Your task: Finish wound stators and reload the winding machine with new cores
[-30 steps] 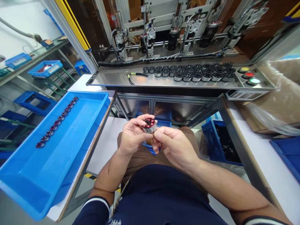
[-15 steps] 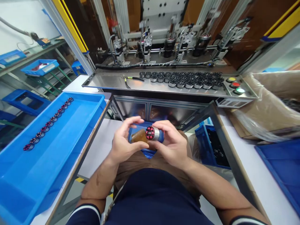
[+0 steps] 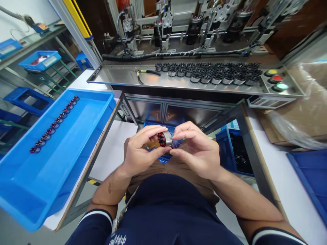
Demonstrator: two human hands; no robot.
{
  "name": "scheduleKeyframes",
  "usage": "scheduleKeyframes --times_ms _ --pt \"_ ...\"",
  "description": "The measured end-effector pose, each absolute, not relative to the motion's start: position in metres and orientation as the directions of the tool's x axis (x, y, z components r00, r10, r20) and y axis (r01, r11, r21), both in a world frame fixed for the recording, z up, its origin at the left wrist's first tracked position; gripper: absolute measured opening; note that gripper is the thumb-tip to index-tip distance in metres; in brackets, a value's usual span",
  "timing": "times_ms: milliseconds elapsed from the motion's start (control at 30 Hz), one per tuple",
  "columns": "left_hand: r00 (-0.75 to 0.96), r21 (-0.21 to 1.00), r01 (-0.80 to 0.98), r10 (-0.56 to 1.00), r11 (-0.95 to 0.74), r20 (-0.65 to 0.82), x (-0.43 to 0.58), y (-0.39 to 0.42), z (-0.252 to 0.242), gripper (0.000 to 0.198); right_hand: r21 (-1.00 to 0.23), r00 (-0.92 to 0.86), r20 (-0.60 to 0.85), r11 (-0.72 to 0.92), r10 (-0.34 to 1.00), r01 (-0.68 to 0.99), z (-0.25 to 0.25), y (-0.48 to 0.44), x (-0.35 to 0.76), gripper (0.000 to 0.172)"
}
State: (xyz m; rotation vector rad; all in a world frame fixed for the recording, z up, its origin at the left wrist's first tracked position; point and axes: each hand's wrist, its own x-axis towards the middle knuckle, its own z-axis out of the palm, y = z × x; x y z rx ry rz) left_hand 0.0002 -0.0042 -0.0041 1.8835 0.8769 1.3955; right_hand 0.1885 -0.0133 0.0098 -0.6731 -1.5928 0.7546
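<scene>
We are holding a round part (image 3: pixel 167 139) in our left hand (image 3: pixel 141 146), in front of our body and above our lap. Its forefinger is lying along the top of the part and its thumb is pressing from below, so these two fingers are standing only as far apart as the part is thick. The part is tilting onto its side: its smooth silvery band is facing our right hand (image 3: pixel 196 146), while its red and black face is turning toward our left palm.

With the right hand we are curving thumb and forefinger toward the silvery end, leaving a modest gap between their tips. The forefinger tip is coming right up to the metal; we are not able to tell whether it is touching. Thin wires (image 3: pixel 176 144) are showing in that gap, and whether the fingers are pinching any is not clear. The other right fingers are bending loosely behind the forefinger.

Beyond our hands, more round parts (image 3: pixel 214 78) are standing in rows on a steel ledge (image 3: pixel 122 76), with green-and-black pliers (image 3: pixel 149 71) lying beside them. To our left, a line of red-and-black pieces (image 3: pixel 55 123) is resting in a blue tray (image 3: pixel 74 143).
</scene>
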Motion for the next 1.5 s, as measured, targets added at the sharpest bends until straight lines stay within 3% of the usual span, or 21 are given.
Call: scheduleKeyframes --times_ms 67,233,400,533,600,667,733,800,833,933,1067,1200,1333,1433,1500 --pt "0.217 0.814 0.108 0.812 -0.571 0.541 0.001 -0.006 -0.005 0.049 -0.816 -0.138 0.575 0.577 0.807 -0.025 0.012 -0.014 0.187 0.005" --pt "0.183 0.889 -0.056 0.871 -0.454 0.456 0.007 -0.012 -0.005 0.045 -0.9 -0.122 0.429 0.412 0.895 -0.141 0.013 -0.021 0.178 0.019" --pt "0.195 0.892 -0.232 0.88 -0.389 0.434 0.013 -0.013 -0.009 0.042 -0.906 0.029 0.307 0.302 0.951 -0.297 0.003 -0.031 0.162 0.022" --pt "0.154 0.847 -0.097 0.833 -0.523 0.532 0.009 -0.009 -0.009 0.042 -0.901 0.099 0.118 0.149 0.988 -0.408 -0.012 -0.033 0.163 0.024" --pt "0.156 0.78 0.032 0.774 -0.625 0.614 0.005 -0.008 -0.005 0.042 -0.926 0.094 0.016 0.05 0.995 -0.375 -0.018 -0.03 0.174 0.023" --pt "0.21 0.673 0.172 0.694 -0.72 0.689 -0.001 -0.006 0.001 0.042 -0.964 0.171 0.097 0.136 0.98 -0.23 -0.018 -0.027 0.188 0.023" --pt "0.284 0.559 0.28 0.624 -0.781 0.728 -0.005 -0.006 0.007 0.041 -0.931 0.172 0.364 0.365 0.915 0.025 -0.01 -0.025 0.201 0.027" --pt "0.35 0.486 0.335 0.585 -0.807 0.731 -0.007 -0.006 0.012 0.04 -0.808 -0.038 0.544 0.536 0.838 0.244 0.005 -0.026 0.208 0.028" --pt "0.374 0.465 0.343 0.573 -0.816 0.729 -0.008 -0.007 0.014 0.04 -0.762 -0.168 0.552 0.576 0.816 0.296 0.013 -0.026 0.208 0.024" --pt "0.408 0.45 0.317 0.548 -0.835 0.73 -0.008 -0.008 0.016 0.046 -0.762 -0.373 0.476 0.585 0.796 0.277 0.031 -0.025 0.204 0.012" --pt "0.431 0.469 0.214 0.514 -0.857 0.741 -0.012 -0.01 0.016 0.053 -0.843 -0.383 0.419 0.509 0.823 0.172 0.035 -0.015 0.203 0.019" --pt "0.454 0.519 0.149 0.524 -0.842 0.72 -0.017 -0.011 0.018 0.047 -0.839 -0.437 0.346 0.482 0.83 0.252 0.033 -0.002 0.214 0.027" --pt "0.409 0.535 0.218 0.574 -0.816 0.71 -0.017 -0.012 0.017 0.041 -0.673 -0.261 0.524 0.582 0.811 0.457 0.039 -0.004 0.215 0.017" --pt "0.369 0.513 0.298 0.593 -0.805 0.716 -0.014 -0.012 0.015 0.039 -0.512 -0.372 0.645 0.739 0.667 0.437 0.043 -0.013 0.203 0.024" --pt "0.353 0.506 0.307 0.59 -0.806 0.726 -0.013 -0.012 0.014 0.039 -0.423 -0.457 0.679 0.815 0.575 0.397 0.042 -0.015 0.192 0.015"
